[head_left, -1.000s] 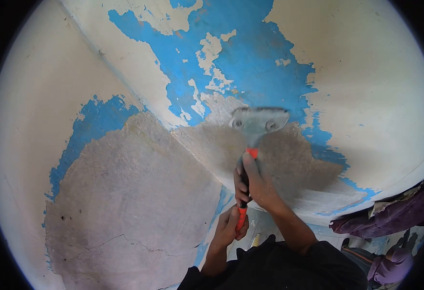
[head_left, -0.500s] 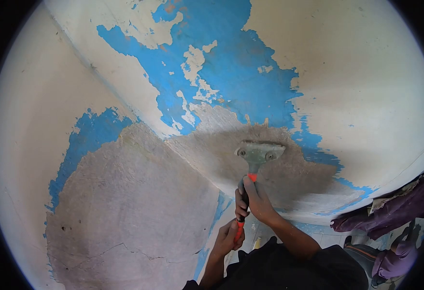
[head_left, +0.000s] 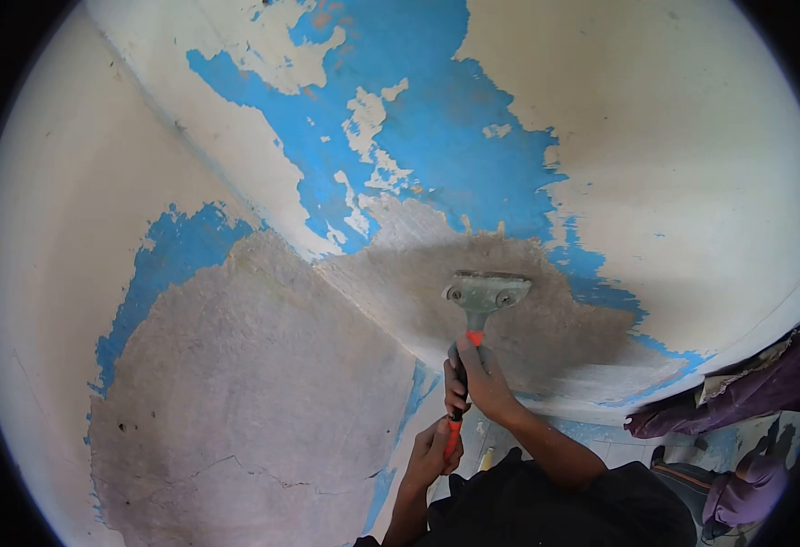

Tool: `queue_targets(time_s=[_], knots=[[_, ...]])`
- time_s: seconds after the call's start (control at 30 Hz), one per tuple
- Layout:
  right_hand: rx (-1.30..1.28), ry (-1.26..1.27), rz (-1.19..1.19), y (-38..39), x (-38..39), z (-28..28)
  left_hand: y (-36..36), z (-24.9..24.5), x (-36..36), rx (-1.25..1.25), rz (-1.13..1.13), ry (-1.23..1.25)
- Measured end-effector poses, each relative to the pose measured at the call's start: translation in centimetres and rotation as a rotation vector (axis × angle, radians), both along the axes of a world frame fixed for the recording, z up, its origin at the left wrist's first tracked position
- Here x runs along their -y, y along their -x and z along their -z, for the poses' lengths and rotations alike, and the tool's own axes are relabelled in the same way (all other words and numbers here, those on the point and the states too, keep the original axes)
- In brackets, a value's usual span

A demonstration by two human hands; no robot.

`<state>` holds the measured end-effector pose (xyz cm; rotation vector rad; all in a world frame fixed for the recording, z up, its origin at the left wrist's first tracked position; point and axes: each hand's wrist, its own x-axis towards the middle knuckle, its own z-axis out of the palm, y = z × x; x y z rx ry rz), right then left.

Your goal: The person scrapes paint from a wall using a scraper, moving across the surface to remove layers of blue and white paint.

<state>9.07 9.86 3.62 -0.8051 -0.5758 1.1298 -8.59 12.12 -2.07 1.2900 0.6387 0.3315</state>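
Note:
Both of my hands grip a long-handled wall scraper [head_left: 487, 294] with a wide, dusty head and a black and red handle. My right hand [head_left: 484, 372] is wrapped round the upper handle, just below the red collar. Lower down, my left hand [head_left: 435, 449] closes on the red end of the handle. The scraper's blade edge points up and overlaps the bare grey plaster [head_left: 409, 301] on the right wall. Above it lies a large patch of exposed blue paint [head_left: 455, 137] with a ragged border against the cream paint [head_left: 692, 155].
A corner line [head_left: 177, 128] runs diagonally between the two walls. The left wall has bare plaster [head_left: 254, 383] with a crack and a blue strip [head_left: 168, 260] along its edge. At lower right are a purple cloth [head_left: 737, 392] and another person [head_left: 751, 492] on the tiled floor.
The scraper head has shifted very slightly left and down. Both hands keep the same grip, and the paint edges look the same.

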Motion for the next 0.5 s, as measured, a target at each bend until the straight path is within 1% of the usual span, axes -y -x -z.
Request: queue_targets(time_s=[0.07, 0.1, 0.17, 0.27, 0.3, 0.37, 0.43, 0.5], knots=[[0.003, 0.009, -0.016, -0.1, 0.0, -0.3, -0.1, -0.3, -0.2, 0.021, 0.019, 0.015], [0.018, -0.018, 0.001, -0.2, 0.0, -1.0, -0.2, -0.6, -0.4, 0.025, 0.026, -0.023], [0.041, -0.063, 0.035, -0.7, 0.2, -3.5, -1.0, -2.7, -0.9, 0.026, 0.042, -0.090], [0.046, -0.039, 0.064, -0.9, 0.7, -6.1, -1.5, -5.2, -0.8, 0.038, 0.056, -0.042], [0.042, -0.048, 0.063, -0.9, 0.5, -5.7, -1.4, -4.5, -0.8, 0.006, 0.021, -0.101], [0.044, -0.058, 0.048, -0.8, 0.4, -3.9, -1.1, -3.0, -0.1, 0.017, 0.015, -0.058], [0.060, -0.010, 0.017, -0.5, 0.4, -2.2, -1.0, -1.4, 0.7, 0.033, -0.013, 0.015], [0.060, 0.023, 0.001, -0.3, 0.4, -0.7, -0.5, -0.5, 1.2, 0.002, -0.033, 0.024]])
